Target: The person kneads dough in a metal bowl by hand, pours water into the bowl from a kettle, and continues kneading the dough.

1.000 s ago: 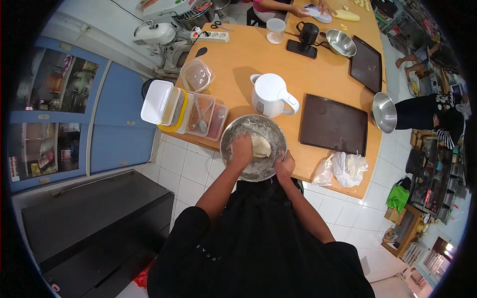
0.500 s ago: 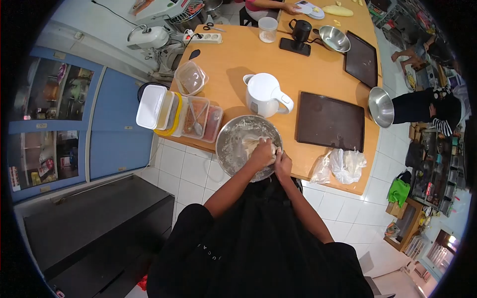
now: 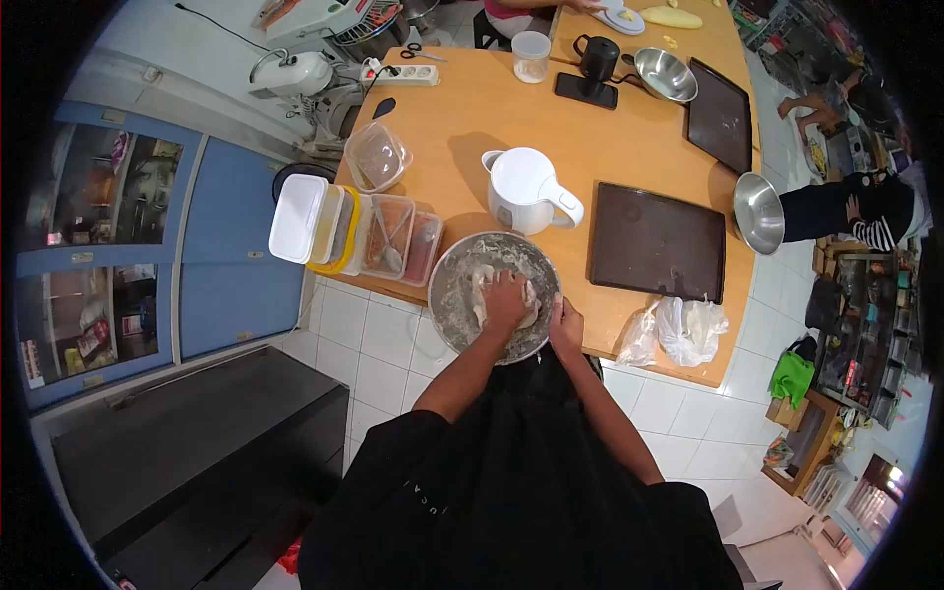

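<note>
A steel mixing bowl point(image 3: 444, 324), smeared inside with flour and wet dough, sits at the table's front edge. In it lies a lump of pale dough point(image 3: 483, 285). My left hand point(image 3: 506, 301) reaches down into the bowl and presses on the dough, its fingers bent into it. The bowl's right rim is gripped by my right hand point(image 3: 565, 327), thumb near the top edge. Just beyond the bowl stands a white electric kettle point(image 3: 521, 182).
On the left are stacked plastic tubs point(image 3: 303, 218) and a container with a spoon point(image 3: 388, 236). To the right lie a dark baking tray point(image 3: 657, 243), plastic bags point(image 3: 688, 329) and a steel bowl point(image 3: 758, 213). One person sits at the far end; another stands at right.
My left hand has shifted left and deeper onto the dough. My right hand has moved from beside the dough to the bowl's rim.
</note>
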Demonstrator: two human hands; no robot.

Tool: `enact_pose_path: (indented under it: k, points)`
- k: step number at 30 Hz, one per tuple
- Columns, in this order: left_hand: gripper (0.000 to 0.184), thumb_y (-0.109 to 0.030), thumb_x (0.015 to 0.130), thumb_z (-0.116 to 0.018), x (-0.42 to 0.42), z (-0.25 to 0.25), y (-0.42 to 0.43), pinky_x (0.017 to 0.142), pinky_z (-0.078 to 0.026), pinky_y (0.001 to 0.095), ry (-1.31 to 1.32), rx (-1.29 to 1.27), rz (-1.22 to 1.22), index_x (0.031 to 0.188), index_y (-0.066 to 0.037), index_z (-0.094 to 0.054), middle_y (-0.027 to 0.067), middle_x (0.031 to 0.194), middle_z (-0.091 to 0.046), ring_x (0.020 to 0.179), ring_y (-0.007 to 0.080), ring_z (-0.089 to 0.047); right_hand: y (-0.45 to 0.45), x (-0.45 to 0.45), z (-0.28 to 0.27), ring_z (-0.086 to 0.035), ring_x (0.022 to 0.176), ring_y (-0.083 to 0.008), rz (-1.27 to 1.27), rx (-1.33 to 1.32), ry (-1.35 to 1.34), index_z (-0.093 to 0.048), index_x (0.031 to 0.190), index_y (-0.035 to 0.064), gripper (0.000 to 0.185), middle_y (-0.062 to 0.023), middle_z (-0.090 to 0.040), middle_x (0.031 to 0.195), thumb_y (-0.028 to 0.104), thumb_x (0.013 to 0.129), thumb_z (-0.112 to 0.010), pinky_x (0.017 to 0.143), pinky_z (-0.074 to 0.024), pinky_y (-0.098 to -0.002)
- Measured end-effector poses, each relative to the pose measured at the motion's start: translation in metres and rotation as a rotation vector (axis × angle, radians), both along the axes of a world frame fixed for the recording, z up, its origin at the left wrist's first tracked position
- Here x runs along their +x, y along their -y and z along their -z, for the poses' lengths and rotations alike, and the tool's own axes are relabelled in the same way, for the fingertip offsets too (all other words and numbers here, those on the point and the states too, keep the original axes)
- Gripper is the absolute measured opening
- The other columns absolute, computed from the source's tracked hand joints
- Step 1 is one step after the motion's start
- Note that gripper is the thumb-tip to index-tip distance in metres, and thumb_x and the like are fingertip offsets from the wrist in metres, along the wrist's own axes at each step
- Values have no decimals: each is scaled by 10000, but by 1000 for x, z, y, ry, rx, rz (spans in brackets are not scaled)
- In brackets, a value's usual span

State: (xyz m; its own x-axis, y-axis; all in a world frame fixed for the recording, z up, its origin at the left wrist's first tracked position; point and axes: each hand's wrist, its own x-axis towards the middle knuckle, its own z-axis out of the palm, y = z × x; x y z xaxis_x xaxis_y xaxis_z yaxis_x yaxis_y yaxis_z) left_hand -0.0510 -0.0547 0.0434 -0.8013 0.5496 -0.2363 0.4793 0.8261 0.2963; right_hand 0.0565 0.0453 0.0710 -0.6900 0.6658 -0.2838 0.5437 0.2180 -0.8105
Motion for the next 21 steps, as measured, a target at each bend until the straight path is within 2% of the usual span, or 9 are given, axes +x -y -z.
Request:
enact_pose_path:
  k: [4,7,10,13,16,19,21]
  points:
    - [520,-407,644,-805,-4,21,12,950,-377,650,-75,6,45,1092,-204,-638,81,1199,-562,1194,335,-502,2,1,7,-611,748,-466,2,57,-51,-631,937,-30,331,-278,-623,794,247,1005,-464,657,-469,-504]
    - [425,-438,709,-742,-14,36,15,896,-396,666,-145,55,78,1048,-196,-658,54,1157,-589,1143,322,-528,4,1,9,-594,699,-459,6,113,-102,-619,903,-31,287,-270,-602,746,209,995,-491,627,-461,-493]
    - [333,-443,794,-653,-26,48,9,835,-425,666,-67,34,92,994,-177,-666,53,1117,-607,1113,315,-541,5,-1,4,-581,654,-439,1,171,-105,-604,880,-33,273,-257,-578,704,191,992,-495,611,-453,-484]
    - [263,-390,852,-594,-35,41,1,798,-448,647,-50,-27,150,941,-152,-661,61,1100,-609,1099,307,-549,5,-2,-3,-570,631,-401,-2,112,-74,-598,925,-49,294,-247,-564,695,202,1009,-469,601,-440,-456]
    - [232,-338,879,-564,-38,54,3,793,-457,636,-128,49,186,965,-136,-641,55,1096,-606,1118,305,-548,4,-3,-6,-574,651,-414,-10,57,-20,-597,928,-51,290,-253,-573,715,199,1008,-472,613,-447,-460]
    - [244,-305,887,-558,-36,57,2,824,-449,646,-118,64,140,1044,-127,-612,47,1105,-604,1142,306,-544,6,-5,-7,-578,668,-421,7,146,-91,-592,914,-55,294,-257,-583,735,198,1009,-474,623,-455,-456]
    - [279,-325,900,-548,-33,56,2,882,-402,660,-97,75,110,1085,-132,-628,76,1140,-613,1141,304,-551,8,-3,-9,-586,687,-425,18,159,-116,-597,922,-55,297,-264,-591,755,198,1011,-471,641,-464,-457]
